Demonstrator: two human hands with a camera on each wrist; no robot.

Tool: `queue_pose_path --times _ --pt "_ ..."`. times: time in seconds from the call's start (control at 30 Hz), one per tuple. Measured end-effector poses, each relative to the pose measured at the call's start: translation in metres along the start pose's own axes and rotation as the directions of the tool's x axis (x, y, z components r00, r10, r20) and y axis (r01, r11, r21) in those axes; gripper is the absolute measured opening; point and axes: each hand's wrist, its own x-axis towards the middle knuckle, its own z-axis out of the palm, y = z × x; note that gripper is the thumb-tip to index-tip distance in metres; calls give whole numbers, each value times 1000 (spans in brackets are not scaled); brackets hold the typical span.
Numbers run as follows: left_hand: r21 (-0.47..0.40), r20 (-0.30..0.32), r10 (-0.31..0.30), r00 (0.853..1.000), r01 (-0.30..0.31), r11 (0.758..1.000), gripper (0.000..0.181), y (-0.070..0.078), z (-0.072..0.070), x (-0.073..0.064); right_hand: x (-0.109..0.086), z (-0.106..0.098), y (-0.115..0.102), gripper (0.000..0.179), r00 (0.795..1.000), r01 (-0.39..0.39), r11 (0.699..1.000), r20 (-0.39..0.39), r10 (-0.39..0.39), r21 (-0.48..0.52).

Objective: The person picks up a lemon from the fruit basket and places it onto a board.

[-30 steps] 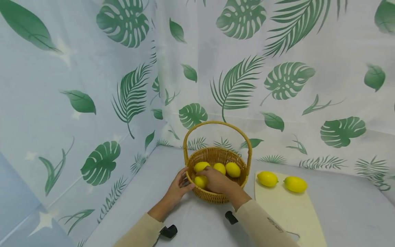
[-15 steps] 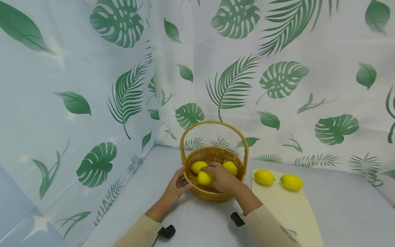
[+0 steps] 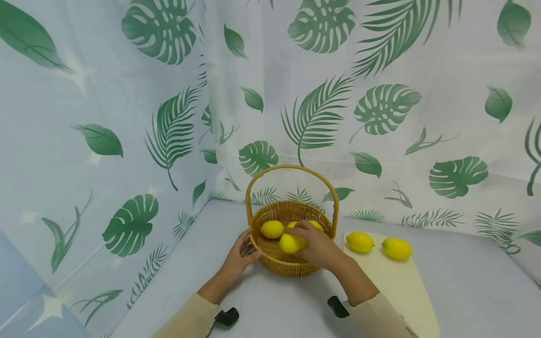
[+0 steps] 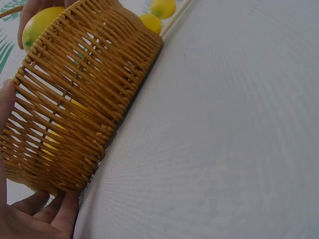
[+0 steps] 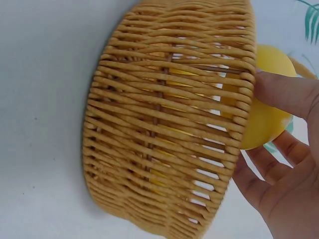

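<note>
My right hand [image 3: 319,248] pinches a yellow lemon [image 3: 291,243] at the rim level of a brown wicker basket [image 3: 287,269]. In the right wrist view the thumb lies on one side of that lemon [image 5: 269,117], with the fingers on its far side. At the basket's left side, my left hand [image 3: 237,259] grips the wall, its thumb toward the front and its fingers farther back. Another lemon [image 3: 272,229] lies inside on the left. Two more lemons sit at the back right of the basket, partly hidden by the right hand.
Right of the basket a cream cutting board [image 3: 390,286] lies on the pale tabletop [image 3: 270,310]. On its far end are a lemon [image 3: 360,241] and a second lemon [image 3: 397,249]. The basket's tall arched handle [image 3: 291,166] stands up. Leaf-patterned sheets hang behind and at left.
My right hand has lifted a lemon from the front left of the basket and carried it rightward, up to the rim. My left hand stays at the basket's left side.
</note>
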Motion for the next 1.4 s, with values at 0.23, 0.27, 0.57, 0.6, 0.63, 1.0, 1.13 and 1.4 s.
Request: queue_pose_path --times 0.23,0.27,0.57,0.6,0.63,1.0,1.13,1.4 --pt "-2 -1 1 1000 -1 1000 75 2 0 1 -13 -9 5 60 998 -51 998 -32 52 27" --pt "-4 1 -2 1000 2 1000 75 2 -1 1 -15 -9 6 60 998 -57 998 -38 58 30" --pt "-2 -3 -9 1000 9 1000 75 4 -3 1 -30 -16 14 61 997 -36 999 -72 38 25" --pt "-2 -2 -8 1000 8 1000 74 4 -3 1 -32 -17 14 61 996 -42 999 -71 44 30" --pt "-4 -4 -15 1000 15 1000 74 3 -3 1 -34 -18 16 61 996 -51 998 -69 53 34" --pt "-5 -9 -27 1000 27 1000 75 5 1 -2 -55 -24 33 62 987 13 1000 -157 -13 3" --pt "-11 -9 -30 1000 30 999 76 3 1 -2 -61 -26 39 63 982 22 1000 -189 -24 -10" --pt "-11 15 -23 1000 23 1000 80 6 -1 -1 -73 -32 56 65 978 -71 996 -192 80 53"
